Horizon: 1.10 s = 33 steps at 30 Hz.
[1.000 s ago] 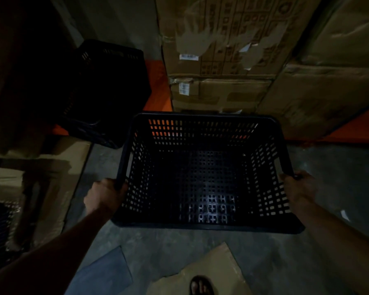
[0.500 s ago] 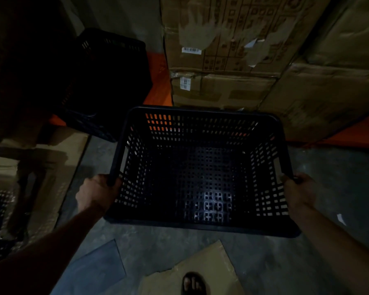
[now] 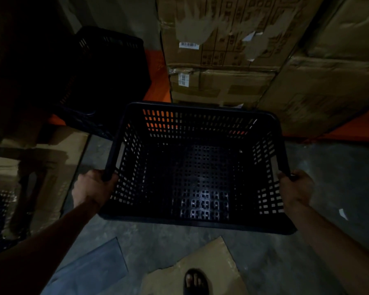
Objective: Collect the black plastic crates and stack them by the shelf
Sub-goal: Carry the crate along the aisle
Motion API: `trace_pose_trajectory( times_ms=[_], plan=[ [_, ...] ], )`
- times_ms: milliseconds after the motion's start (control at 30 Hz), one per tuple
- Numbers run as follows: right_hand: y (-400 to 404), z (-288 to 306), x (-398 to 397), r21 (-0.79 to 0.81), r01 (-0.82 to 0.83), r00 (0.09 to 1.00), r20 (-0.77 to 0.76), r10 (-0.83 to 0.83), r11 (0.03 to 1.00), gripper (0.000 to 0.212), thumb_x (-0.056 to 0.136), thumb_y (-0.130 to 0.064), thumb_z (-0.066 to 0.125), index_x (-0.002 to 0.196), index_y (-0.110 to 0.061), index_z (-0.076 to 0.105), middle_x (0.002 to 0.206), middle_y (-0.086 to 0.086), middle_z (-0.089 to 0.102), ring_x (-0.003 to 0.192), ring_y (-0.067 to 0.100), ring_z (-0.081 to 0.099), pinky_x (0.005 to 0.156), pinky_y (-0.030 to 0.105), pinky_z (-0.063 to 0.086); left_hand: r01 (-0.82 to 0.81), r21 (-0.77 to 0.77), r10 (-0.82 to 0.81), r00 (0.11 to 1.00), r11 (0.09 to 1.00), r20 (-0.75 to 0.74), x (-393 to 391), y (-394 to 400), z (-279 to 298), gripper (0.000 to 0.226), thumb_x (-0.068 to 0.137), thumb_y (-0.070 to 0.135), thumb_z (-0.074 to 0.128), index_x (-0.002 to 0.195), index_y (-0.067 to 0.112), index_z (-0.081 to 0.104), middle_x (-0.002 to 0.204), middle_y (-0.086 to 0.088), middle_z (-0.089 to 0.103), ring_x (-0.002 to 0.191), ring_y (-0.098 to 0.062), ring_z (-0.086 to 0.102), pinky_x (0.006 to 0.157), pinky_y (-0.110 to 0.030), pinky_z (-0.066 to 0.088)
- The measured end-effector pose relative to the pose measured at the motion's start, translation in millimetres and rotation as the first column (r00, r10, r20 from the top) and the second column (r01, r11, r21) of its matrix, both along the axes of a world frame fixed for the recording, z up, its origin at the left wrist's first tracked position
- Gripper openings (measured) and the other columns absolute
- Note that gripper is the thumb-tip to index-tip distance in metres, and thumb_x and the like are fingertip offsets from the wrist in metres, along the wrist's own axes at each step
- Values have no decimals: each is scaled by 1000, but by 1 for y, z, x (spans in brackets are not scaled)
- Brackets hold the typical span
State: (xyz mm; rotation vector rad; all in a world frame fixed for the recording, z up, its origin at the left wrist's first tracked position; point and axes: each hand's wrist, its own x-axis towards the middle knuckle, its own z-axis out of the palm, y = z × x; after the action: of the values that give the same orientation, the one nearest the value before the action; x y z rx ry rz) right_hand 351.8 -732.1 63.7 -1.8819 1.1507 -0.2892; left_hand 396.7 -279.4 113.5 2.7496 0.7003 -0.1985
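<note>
**One crate in hand, one already by the shelf**

Dim concrete floor [image 3: 332, 167] lies under you, with torn cardboard boxes [image 3: 222, 50] stacked at 12 and 1 o'clock on an orange shelf beam [image 3: 158, 81]. You carry an empty black crate [image 3: 198, 167] in front of your body, clear of the floor as far as I can judge. Your left hand [image 3: 92, 188] is closed around its left rim at 9 o'clock, and your right hand [image 3: 295, 188] is closed around the right rim at 3 o'clock. At 11 o'clock a second black crate [image 3: 109, 71] sits beside the shelf, very dark; I cannot tell if it is one crate or several nested. A flat cardboard piece [image 3: 205, 258] and your sandalled foot [image 3: 195, 282] are at 6 o'clock.

I judge the task as partly done: at least one crate is placed, and the one you hold has yet to go on top of it. Other crates are not visible.
</note>
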Motion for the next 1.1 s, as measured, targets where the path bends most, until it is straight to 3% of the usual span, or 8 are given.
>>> trace_pose_trajectory(
  times_ms=[167, 300, 533, 667, 833, 933, 1000, 1100],
  plan=[
    [-2, 0, 9, -42, -34, 998, -45, 33, 999, 26, 80, -17, 68, 101, -3, 63, 100, 20, 69, 83, 29, 63, 74, 34, 50, -7, -64, 5, 1000, 998, -26, -4, 2, -3, 47, 80, 50, 62, 103, 12, 74, 92, -27, 71, 87, -43, 67, 73, -43, 54],
    [-10, 0, 14, -41, -43, 991, -125, 38, 998, 31, 80, -22, 68, 105, -5, 62, 106, 22, 68, 94, 37, 65, 82, 43, 55, 16, -92, -22, 998, 996, -57, -3, -2, -5, 41, 83, 47, 61, 103, 14, 74, 95, -24, 72, 91, -42, 67, 74, -41, 52],
    [-10, 5, 18, -140, -161, 971, -201, 131, 977, 30, 86, -17, 60, 110, 1, 59, 108, 26, 65, 94, 41, 63, 78, 42, 51, 29, -145, -36, 998, 989, -45, -3, -5, -11, 41, 82, 46, 60, 99, 10, 73, 94, -22, 72, 90, -39, 68, 74, -41, 54],
    [-11, 6, 8, -227, -320, 933, -245, 264, 920, 15, 88, -19, 54, 98, -9, 58, 89, 19, 60, 80, 34, 60, 70, 37, 47, 42, -71, -42, 999, 997, 1, -6, -9, -18, 45, 84, 48, 56, 100, 9, 72, 93, -25, 70, 89, -43, 66, 72, -42, 53],
    [-16, 6, 7, -224, -405, 877, -371, 307, 886, 26, 85, -14, 54, 107, -1, 55, 98, 28, 63, 89, 46, 62, 78, 52, 53, 27, -74, -27, 1000, 997, -2, -6, -14, -21, 43, 84, 47, 56, 105, 12, 70, 100, -27, 68, 96, -45, 63, 77, -44, 51],
    [-6, 13, 11, -209, -395, 878, -374, 300, 895, 30, 81, -20, 53, 109, -10, 51, 99, 27, 60, 92, 46, 62, 82, 54, 52, 26, -40, -28, 999, 999, -45, -8, -15, -20, 46, 85, 49, 53, 114, 14, 64, 106, -28, 64, 99, -46, 60, 79, -45, 49],
    [-7, 14, 14, -202, -409, 867, -389, 310, 890, 42, 84, -15, 55, 123, -2, 46, 110, 30, 58, 99, 48, 59, 86, 53, 49, 48, -17, -49, 997, 999, -58, -11, -15, -22, 44, 86, 48, 51, 115, 15, 58, 105, -28, 64, 97, -47, 60, 74, -43, 44],
    [-16, 15, 16, -153, -490, 827, -393, 403, 858, 40, 85, -9, 59, 120, 5, 47, 102, 30, 60, 96, 47, 60, 87, 52, 49, 95, -17, -96, 994, 995, -55, -15, -17, -25, 39, 88, 44, 49, 116, 18, 43, 97, -28, 65, 89, -47, 62, 66, -40, 37]
  ],
)
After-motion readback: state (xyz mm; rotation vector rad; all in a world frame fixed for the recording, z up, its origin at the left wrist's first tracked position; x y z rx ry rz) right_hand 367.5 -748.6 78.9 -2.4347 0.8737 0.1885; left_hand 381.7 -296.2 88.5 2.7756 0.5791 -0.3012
